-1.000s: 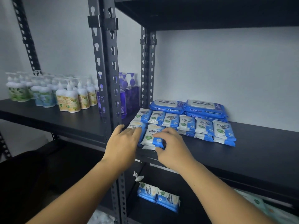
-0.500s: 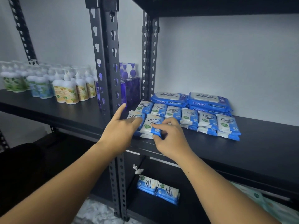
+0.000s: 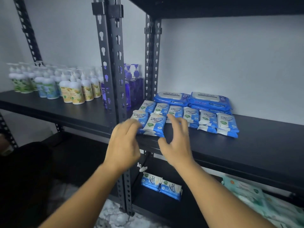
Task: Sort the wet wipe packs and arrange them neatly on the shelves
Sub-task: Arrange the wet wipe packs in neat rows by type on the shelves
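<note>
A black metal rack (image 3: 113, 79) filled the view against a pale wall, and its middle shelf (image 3: 246, 145) carried the stock. White pump bottles (image 3: 72, 91) with green, blue and yellow labels stood in rows on the left bay, with purple pump bottles (image 3: 136, 89) behind the uprights. At the back of the right bay lay the large blue wet wipe packs (image 3: 209, 100), side by side and touching, the right-hand one resting on another. In front of them ran a row of small wet wipe packs (image 3: 190, 115), blue and white, some lying on others. Two more small packs, the front pair (image 3: 156, 124), sat just ahead of that row near the shelf's front edge.

The person's left hand (image 3: 123, 145) reached to the left end of the front pair with fingers loosely bent and gripping nothing (motion blur hid whether the fingertips touched the wrapper). The right hand (image 3: 177, 145) hovered just right of the pair, fingers spread wide and holding nothing.

On the lower shelf (image 3: 164, 209) two loose small packs (image 3: 162, 186) lay side by side, with pale green packs (image 3: 246, 193) to the right.
</note>
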A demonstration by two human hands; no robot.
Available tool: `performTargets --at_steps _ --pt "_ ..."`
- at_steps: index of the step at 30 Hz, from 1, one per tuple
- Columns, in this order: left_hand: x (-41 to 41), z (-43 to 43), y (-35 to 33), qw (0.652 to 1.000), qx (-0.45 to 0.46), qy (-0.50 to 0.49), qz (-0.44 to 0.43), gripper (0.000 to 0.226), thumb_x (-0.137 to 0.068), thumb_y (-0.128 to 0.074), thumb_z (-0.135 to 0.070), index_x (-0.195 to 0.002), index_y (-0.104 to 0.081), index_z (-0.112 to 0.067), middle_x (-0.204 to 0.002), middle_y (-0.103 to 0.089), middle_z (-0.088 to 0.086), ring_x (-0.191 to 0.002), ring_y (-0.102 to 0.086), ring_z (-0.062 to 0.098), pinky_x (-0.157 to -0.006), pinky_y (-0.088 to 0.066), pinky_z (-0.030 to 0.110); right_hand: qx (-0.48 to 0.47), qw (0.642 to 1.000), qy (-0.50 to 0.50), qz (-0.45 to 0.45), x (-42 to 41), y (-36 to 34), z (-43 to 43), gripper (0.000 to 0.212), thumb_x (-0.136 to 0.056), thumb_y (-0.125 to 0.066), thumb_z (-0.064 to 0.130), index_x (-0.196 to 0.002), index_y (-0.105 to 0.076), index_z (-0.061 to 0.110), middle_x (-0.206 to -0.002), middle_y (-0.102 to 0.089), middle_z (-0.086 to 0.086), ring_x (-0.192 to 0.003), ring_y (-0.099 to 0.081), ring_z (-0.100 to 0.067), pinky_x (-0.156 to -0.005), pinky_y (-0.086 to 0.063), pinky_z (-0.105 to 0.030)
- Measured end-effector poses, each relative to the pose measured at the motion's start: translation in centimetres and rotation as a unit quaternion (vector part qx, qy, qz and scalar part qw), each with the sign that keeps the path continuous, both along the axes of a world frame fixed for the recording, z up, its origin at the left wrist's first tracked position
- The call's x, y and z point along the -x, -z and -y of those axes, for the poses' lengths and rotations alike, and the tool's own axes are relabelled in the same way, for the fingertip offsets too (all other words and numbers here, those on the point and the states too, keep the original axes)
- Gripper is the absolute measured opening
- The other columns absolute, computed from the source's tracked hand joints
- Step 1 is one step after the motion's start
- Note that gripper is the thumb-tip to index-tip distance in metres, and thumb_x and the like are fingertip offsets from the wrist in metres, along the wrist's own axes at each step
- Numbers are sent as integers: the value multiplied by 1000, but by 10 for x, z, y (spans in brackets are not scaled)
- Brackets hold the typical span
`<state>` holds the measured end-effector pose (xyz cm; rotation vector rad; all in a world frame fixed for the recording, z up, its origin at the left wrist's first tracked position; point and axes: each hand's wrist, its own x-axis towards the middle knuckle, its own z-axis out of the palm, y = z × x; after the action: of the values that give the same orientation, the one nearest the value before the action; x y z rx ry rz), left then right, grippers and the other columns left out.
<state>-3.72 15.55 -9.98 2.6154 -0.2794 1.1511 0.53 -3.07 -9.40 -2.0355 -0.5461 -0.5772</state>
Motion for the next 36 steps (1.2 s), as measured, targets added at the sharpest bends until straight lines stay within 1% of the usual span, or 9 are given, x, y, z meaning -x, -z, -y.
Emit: performTargets --at_steps 2,5,9,13,17,21,26,30,36 --pt "24 9 33 994 107 9 21 35 -68 -53 1 -98 -57 -15 -98 -52 -6 -93 -52 22 -82 -41 33 -48 995 40 74 26 27 10 53 -73 -59 8 -126 -56 14 -125 -42 -2 -120 -47 -20 -103 -40 -29" --pt "43 15 96 985 141 10 -96 25 -69 -48 -7 -89 -54 -22 -89 -46 -15 -86 -49 15 -72 -45 30 -27 996 51 64 62 92 30 34 -67 -55 3 -98 -58 16 -103 -47 3 -97 -53 -19 -85 -45 -28" --pt "51 19 150 937 130 -9 -323 47 -75 -40 -20 -115 -64 -25 -104 -55 -16 -107 -55 16 -84 -50 30 -43 974 69 -210 83 167 40 36 -62 -53 8 -82 -59 38 -82 -56 6 -71 -56 -13 -64 -45 -16" --pt "56 23 174 880 150 -16 -450 49 -81 -50 -24 -129 -62 -22 -113 -63 -5 -107 -62 17 -90 -52 30 -94 862 103 -487 79 205 51 21 -62 -61 17 -77 -68 31 -83 -71 2 -82 -69 -23 -84 -57 -37" --pt "51 26 190 867 153 -10 -473 46 -87 -57 -20 -133 -59 -21 -120 -66 3 -110 -62 19 -90 -48 27 -162 802 113 -564 67 228 61 30 -51 -53 22 -75 -69 18 -66 -67 -1 -61 -61 -24 -64 -48 -34" --pt "31 25 206 865 168 0 -472 41 -92 -57 -15 -133 -60 -16 -121 -66 3 -108 -64 17 -90 -48 23 -175 767 112 -608 63 198 58 4 -63 -56 14 -60 -54 17 -71 -55 -12 -68 -54 -25 -62 -41 -35" --pt "-11 22 237 861 181 8 -476 40 -91 -58 -13 -131 -62 -13 -124 -67 5 -103 -68 19 -90 -52 24 -233 713 128 -649 23 232 60 17 -95 -57 2 -80 -61 10 -87 -62 -15 -88 -62 -31 -63 -51 -32" --pt "-53 20 263 875 175 10 -451 42 -89 -60 -10 -130 -62 -14 -126 -62 6 -106 -65 23 -84 -50 25 -274 671 139 -675 -16 272 53 7 -97 -62 18 -100 -61 11 -105 -64 -14 -95 -66 -32 -84 -57 -47" --pt "-118 16 305 888 145 17 -436 51 -84 -59 -9 -135 -58 -8 -130 -60 13 -118 -58 30 -103 -44 29 -343 582 127 -727 -69 312 35 48 -90 -72 41 -122 -51 11 -118 -61 -15 -102 -64 -34 -72 -58 -44"
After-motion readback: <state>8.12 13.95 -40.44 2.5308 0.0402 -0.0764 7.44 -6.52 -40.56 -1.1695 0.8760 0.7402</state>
